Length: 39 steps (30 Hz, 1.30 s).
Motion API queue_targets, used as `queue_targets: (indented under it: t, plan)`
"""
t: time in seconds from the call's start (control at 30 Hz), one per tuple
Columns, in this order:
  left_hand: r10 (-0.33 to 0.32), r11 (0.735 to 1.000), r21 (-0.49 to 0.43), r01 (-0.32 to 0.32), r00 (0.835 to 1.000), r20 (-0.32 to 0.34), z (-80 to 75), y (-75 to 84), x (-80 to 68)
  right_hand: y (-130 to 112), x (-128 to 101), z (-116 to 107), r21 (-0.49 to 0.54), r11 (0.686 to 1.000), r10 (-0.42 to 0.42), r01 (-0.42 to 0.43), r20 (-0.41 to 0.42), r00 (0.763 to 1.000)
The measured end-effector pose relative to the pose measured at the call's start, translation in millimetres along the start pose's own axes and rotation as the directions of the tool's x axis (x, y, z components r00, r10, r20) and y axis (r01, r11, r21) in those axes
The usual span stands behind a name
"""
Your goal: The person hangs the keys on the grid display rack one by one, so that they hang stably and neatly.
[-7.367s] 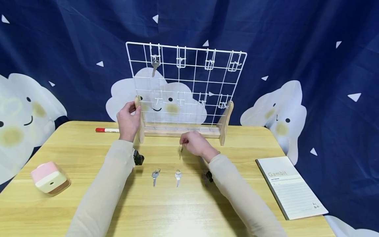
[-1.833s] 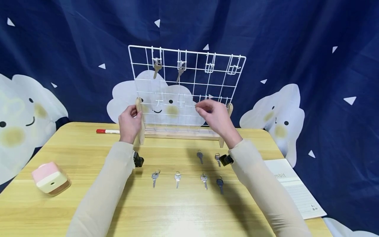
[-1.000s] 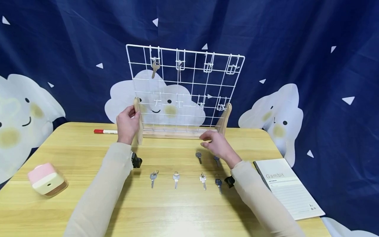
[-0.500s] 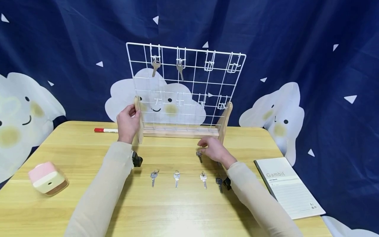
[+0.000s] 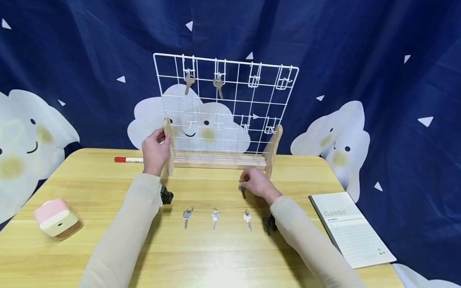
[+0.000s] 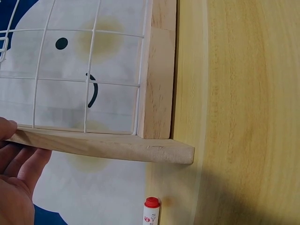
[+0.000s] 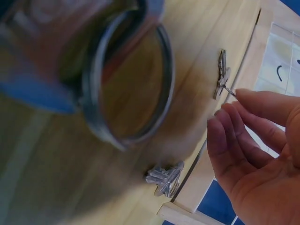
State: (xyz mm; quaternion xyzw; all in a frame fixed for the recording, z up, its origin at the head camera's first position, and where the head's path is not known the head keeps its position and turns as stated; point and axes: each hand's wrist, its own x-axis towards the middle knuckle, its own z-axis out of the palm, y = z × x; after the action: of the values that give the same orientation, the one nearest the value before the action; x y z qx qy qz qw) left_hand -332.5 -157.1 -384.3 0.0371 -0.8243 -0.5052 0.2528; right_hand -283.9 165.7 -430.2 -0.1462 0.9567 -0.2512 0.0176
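Your right hand (image 5: 257, 185) pinches the ring of a dark key (image 5: 242, 189) between thumb and fingertips (image 7: 243, 96), its other fingers loosely curled; the key lies on the wooden table (image 5: 201, 256) just at the fingertips' 9 o'clock, in front of the rack's right foot. The right wrist view shows that key (image 7: 221, 75) on edge against the tabletop, with a second key (image 7: 164, 177) lying nearer the wooden base. Your left hand (image 5: 155, 149) grips the left wooden upright of the wire grid rack (image 5: 225, 108), thumb on its near face, fingers wrapped behind. The rack's hooks carry two keys: one hanging key (image 5: 188, 81) on the top row's leftmost hook, another hanging key (image 5: 217, 85) on the hook at its 3 o'clock; the other hooks you can see carry nothing. At your right hand's 7 o'clock, three keys (image 5: 214, 216) lie in a row, and a dark fourth key (image 5: 267, 224) sits partly under your sleeve. A notebook (image 5: 351, 228) at 4 o'clock reads "Gambit". A red-capped pen (image 5: 127, 159) lies at your left hand's 9 o'clock, and a pink and cream box (image 5: 57, 218) at its 8 o'clock.
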Motion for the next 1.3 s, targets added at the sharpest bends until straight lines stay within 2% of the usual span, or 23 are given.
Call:
queue_targets:
  t: [0.3,0.53,0.83,1.13,1.3]
  plan:
    - [-0.002,1.000,0.001,0.002,1.000,0.005,0.7,-0.7,0.1,-2.4,1.4,3.7,-0.013,1.000,-0.006,0.006,0.016,1.000]
    - [0.001,1.000,0.000,-0.001,1.000,0.004,0.3,0.2,-0.3,-5.8,-4.0,-6.4,-0.008,1.000,0.008,-0.008,0.011,1.000]
    - [0.004,1.000,0.010,-0.004,1.000,0.001,0.7,-0.1,-1.9,-16.8,-14.3,-21.8,0.010,0.997,-0.081,0.082,-0.079,0.994]
    - [0.006,1.000,0.020,-0.006,1.000,0.000,1.2,0.1,-1.3,-25.6,-22.1,-36.2,0.093,0.990,-0.096,0.106,-0.107,0.990]
    - [-0.003,1.000,0.027,0.003,1.000,0.002,1.0,1.1,-2.0,-27.8,-24.1,-43.6,0.100,0.986,-0.118,0.132,-0.135,0.984]
